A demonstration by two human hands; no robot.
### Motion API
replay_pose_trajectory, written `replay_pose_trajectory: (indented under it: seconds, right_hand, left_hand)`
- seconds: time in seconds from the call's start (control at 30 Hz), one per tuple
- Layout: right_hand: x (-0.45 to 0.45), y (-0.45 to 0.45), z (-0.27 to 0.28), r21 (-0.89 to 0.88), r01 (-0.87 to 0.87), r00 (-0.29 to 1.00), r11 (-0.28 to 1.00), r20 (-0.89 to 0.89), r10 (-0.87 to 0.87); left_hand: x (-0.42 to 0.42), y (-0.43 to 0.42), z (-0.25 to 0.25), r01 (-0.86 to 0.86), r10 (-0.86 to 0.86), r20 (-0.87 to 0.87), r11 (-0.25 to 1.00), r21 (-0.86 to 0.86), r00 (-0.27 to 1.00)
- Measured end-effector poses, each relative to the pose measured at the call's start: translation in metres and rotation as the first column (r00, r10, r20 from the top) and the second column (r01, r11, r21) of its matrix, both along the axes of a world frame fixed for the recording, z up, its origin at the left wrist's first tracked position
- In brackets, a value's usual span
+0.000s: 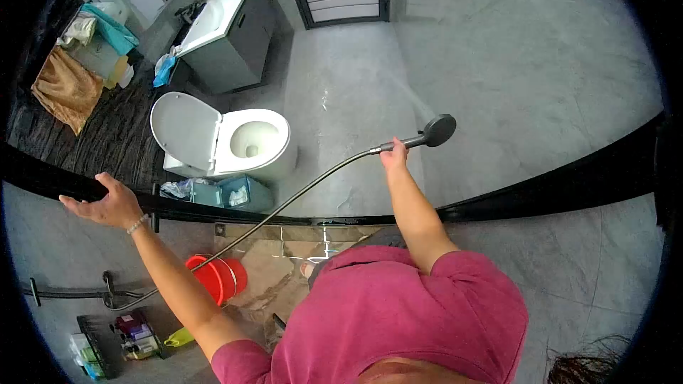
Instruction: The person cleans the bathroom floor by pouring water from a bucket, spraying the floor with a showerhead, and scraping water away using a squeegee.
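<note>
My right hand (395, 156) is wrapped round the handle of a dark shower head (439, 130), held out over the grey floor. A faint spray of water leaves it towards the far wall. From the handle a metal hose (299, 193) runs down left to the shower fittings (108, 286). My left hand (110, 205) is raised with its fingers spread, beside the black frame (64, 179) of the shower enclosure. Whether it touches the frame I cannot tell. A bracelet circles that wrist.
A toilet (274, 160) with its lid up stands ahead, beside a bin (245, 195). Beyond it is a vanity cabinet (231, 46). Near my feet sits a red bucket (231, 281). Bottles fill a wall rack (136, 334). A brown towel (67, 89) hangs at left.
</note>
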State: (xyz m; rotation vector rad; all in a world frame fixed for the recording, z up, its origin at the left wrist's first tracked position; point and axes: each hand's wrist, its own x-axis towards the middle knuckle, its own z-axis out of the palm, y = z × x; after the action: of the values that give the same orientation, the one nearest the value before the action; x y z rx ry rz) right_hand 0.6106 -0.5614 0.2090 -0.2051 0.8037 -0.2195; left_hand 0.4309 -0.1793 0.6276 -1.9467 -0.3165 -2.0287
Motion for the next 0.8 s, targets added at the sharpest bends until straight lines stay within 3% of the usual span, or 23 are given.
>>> replay_pose_trajectory:
  seconds: [0.27,0.33,0.43,0.47,0.6,0.8]
  right_hand:
    - [-0.025,-0.031,-0.033,0.011,0.088,0.996,0.996,-0.031,-0.088]
    - [-0.032,-0.033,-0.034,0.035,0.07,0.968,0.997,-0.242,-0.059]
    - [-0.042,-0.037,-0.039,0.072,0.115,0.964,0.991,-0.249,-0.094]
    - [-0.044,-0.041,-0.041,0.166,0.168,0.945,0.972,-0.309,-0.11]
    - [-0.056,-0.043,-0.059,0.12,0.185,0.897,0.975,-0.426,-0.118]
    - [-0.07,-0.047,-0.057,0.104,0.146,0.905,0.984,-0.417,-0.09]
  left_hand:
    - [-0.003,0.0,0.001,-0.029,0.027,-0.027,0.998,-0.063,0.999]
    - [-0.002,0.004,0.0,0.0,-0.002,-0.025,0.997,-0.082,1.0]
    - [-0.002,0.001,0.002,-0.029,0.029,-0.018,1.0,-0.012,0.999]
    - [-0.002,0.002,0.001,-0.036,0.037,-0.017,0.999,0.011,0.999]
    - [-0.002,0.009,0.0,-0.058,0.058,-0.025,0.998,0.021,0.998]
    - [-0.003,0.009,-0.001,-0.029,0.03,-0.023,0.999,0.014,0.999]
